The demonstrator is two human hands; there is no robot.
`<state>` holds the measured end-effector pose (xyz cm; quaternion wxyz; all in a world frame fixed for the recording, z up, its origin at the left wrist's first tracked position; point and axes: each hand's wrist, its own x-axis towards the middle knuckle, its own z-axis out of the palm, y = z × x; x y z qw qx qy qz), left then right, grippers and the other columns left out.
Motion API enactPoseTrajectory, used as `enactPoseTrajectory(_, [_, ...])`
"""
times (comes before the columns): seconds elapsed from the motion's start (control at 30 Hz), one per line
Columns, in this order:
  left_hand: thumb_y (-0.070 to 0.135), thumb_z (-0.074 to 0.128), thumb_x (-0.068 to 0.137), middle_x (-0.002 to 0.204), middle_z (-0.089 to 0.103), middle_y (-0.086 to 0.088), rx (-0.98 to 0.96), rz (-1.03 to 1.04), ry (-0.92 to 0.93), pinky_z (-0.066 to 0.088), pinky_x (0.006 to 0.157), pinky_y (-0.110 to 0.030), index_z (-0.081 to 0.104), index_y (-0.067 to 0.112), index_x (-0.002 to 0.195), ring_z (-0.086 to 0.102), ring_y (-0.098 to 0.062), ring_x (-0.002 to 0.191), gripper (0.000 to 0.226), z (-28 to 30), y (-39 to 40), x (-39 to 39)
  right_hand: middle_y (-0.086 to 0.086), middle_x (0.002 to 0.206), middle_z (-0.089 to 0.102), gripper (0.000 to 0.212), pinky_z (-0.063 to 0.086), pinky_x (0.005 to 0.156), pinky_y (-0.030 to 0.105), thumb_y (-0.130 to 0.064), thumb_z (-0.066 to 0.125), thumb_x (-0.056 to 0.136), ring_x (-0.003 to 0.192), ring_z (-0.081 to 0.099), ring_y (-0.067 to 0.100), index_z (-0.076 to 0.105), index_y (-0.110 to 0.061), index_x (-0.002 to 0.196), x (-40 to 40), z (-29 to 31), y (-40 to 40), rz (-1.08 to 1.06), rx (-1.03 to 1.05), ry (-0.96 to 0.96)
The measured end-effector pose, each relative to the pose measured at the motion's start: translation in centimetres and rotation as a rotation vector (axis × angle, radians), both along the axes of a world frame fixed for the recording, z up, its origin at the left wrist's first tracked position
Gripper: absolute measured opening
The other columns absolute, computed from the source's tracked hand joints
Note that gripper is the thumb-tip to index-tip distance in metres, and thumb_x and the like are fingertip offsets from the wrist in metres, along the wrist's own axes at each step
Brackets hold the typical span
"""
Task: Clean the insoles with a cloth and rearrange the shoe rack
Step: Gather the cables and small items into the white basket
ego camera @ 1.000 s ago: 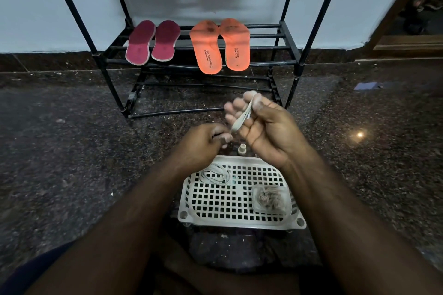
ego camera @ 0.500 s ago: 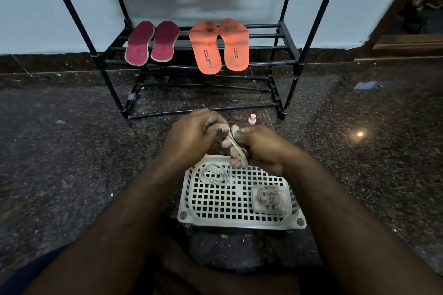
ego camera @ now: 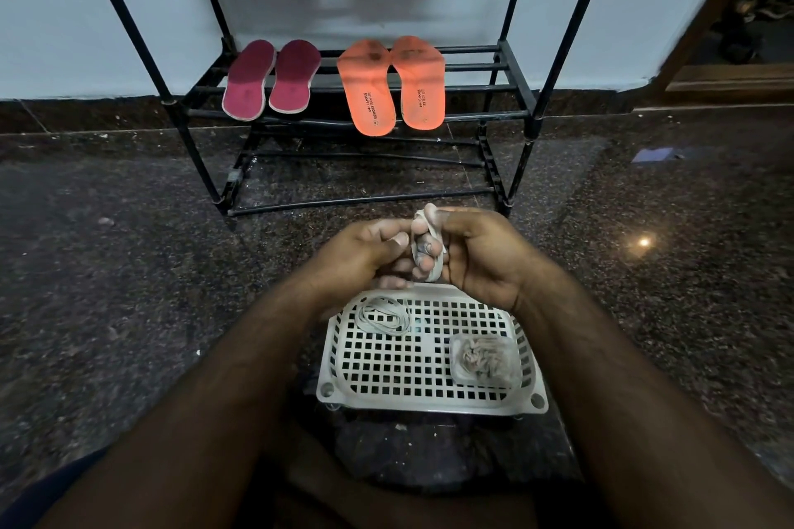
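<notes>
Insoles (ego camera: 335, 82) parked on rack (ego camera: 513, 88) mid-frame; right hand (ego camera: 481, 258) holds white lace (ego camera: 423, 247) wound round its fingers, left hand (ego camera: 365, 258) pinching it, probably coiling for storage

The metal tube shoe rack (ego camera: 513, 73) is black. On its middle shelf lie two maroon foam insoles with pale edging (ego camera: 270, 79) toward the left end and two bright orange foam insoles with small dark lettering (ego camera: 391, 84) toward the right end. The square-holed plastic basket (ego camera: 429, 356) is off-white, a grid of dark openings. The polished stone floor (ego camera: 129, 271) is dark with fine pale speckles.
</notes>
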<state>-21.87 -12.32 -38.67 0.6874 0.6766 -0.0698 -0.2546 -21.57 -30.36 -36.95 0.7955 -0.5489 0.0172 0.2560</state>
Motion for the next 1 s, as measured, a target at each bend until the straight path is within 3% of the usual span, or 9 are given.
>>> enactPoseTrajectory(0.2, [0.013,0.064,0.095,0.091,0.076,-0.014,-0.087,0.132,-0.04,0.058,0.064,-0.021,0.073,0.006,0.106,0.072,-0.019,0.075,0.016,0.1,-0.7,-0.1,0.007,0.057,0.047,0.037,0.047,0.06,0.037,-0.031,0.048,0.101,0.053,0.047,0.022,0.06,-0.009,0.074,-0.2,0.2,0.8,-0.019,-0.019,-0.016])
enactPoseTrajectory(0.4, [0.011,0.073,0.088,0.091,0.076,-0.017,-0.038,0.287,-0.076,0.054,0.059,-0.024,0.074,0.001,0.102,0.065,-0.027,0.074,0.017,-0.4,-1.0,0.1,0.011,0.062,0.045,0.05,0.048,0.056,0.035,-0.038,0.047,0.101,0.049,0.047,0.02,0.063,-0.014,0.06,-0.1,-0.3,1.2,-0.063,-0.017,-0.003])
enactPoseTrajectory(0.47, [0.009,0.073,0.089,0.084,0.077,-0.011,0.004,0.32,-0.122,0.053,0.056,-0.022,0.075,0.002,0.099,0.068,-0.018,0.066,0.013,-0.2,-1.4,-0.1,0.015,0.07,0.049,0.048,0.05,0.056,0.035,-0.04,0.049,0.1,0.05,0.05,0.02,0.062,-0.012,0.063,0.0,-0.5,1.1,-0.09,-0.003,0.022])
enactPoseTrajectory(0.57, [0.01,0.072,0.09,0.078,0.077,-0.003,0.063,0.406,-0.202,0.052,0.055,-0.018,0.077,0.009,0.096,0.07,-0.008,0.062,0.007,-0.3,-1.8,-0.2,0.013,0.066,0.058,0.048,0.055,0.062,0.036,-0.04,0.05,0.1,0.056,0.059,0.022,0.067,-0.004,0.073,0.2,-0.8,1.1,-0.171,-0.021,0.031])
enactPoseTrajectory(0.7, [0.016,0.072,0.091,0.078,0.077,-0.002,0.095,0.509,-0.259,0.049,0.051,-0.016,0.078,0.012,0.098,0.068,-0.006,0.059,0.01,-0.4,-1.4,0.2,0.019,0.086,0.071,0.039,0.06,0.073,0.04,-0.03,0.057,0.097,0.075,0.07,0.027,0.066,0.006,0.108,0.1,-0.8,1.0,-0.339,-0.041,0.014])
enactPoseTrajectory(0.8, [0.018,0.073,0.091,0.077,0.077,-0.001,0.148,0.529,-0.262,0.048,0.049,-0.017,0.078,0.013,0.099,0.068,-0.008,0.059,0.011,-0.4,-1.1,0.5,0.021,0.102,0.072,0.028,0.058,0.085,0.048,-0.022,0.057,0.097,0.091,0.069,0.032,0.066,0.001,0.11,0.2,-0.9,1.0,-0.381,-0.065,-0.031])
enactPoseTrajectory(0.87, [0.019,0.074,0.091,0.077,0.077,0.0,0.179,0.534,-0.259,0.046,0.048,-0.015,0.078,0.013,0.1,0.067,-0.006,0.058,0.012,-0.3,-1.1,0.5,0.015,0.1,0.073,0.019,0.059,0.073,0.041,-0.016,0.058,0.096,0.092,0.066,0.03,0.067,-0.006,0.109,0.1,-0.9,1.1,-0.38,-0.108,-0.115])
enactPoseTrajectory(0.93, [0.02,0.073,0.091,0.076,0.077,0.002,0.187,0.526,-0.262,0.047,0.051,-0.017,0.079,0.016,0.1,0.066,-0.004,0.058,0.011,-0.4,-1.1,0.6,0.012,0.099,0.073,0.023,0.055,0.06,0.03,-0.009,0.062,0.093,0.088,0.069,0.026,0.064,-0.01,0.115,-0.2,-0.9,1.3,-0.349,-0.113,-0.181])
enactPoseTrajectory(1.0, [0.021,0.073,0.091,0.074,0.076,0.005,0.207,0.527,-0.272,0.048,0.053,-0.018,0.078,0.019,0.099,0.067,-0.004,0.058,0.01,-0.3,-1.0,0.5,0.012,0.102,0.073,0.037,0.057,0.067,0.031,-0.002,0.071,0.084,0.088,0.072,0.024,0.062,-0.01,0.119,-0.3,-1.2,1.5,-0.348,-0.187,-0.247])
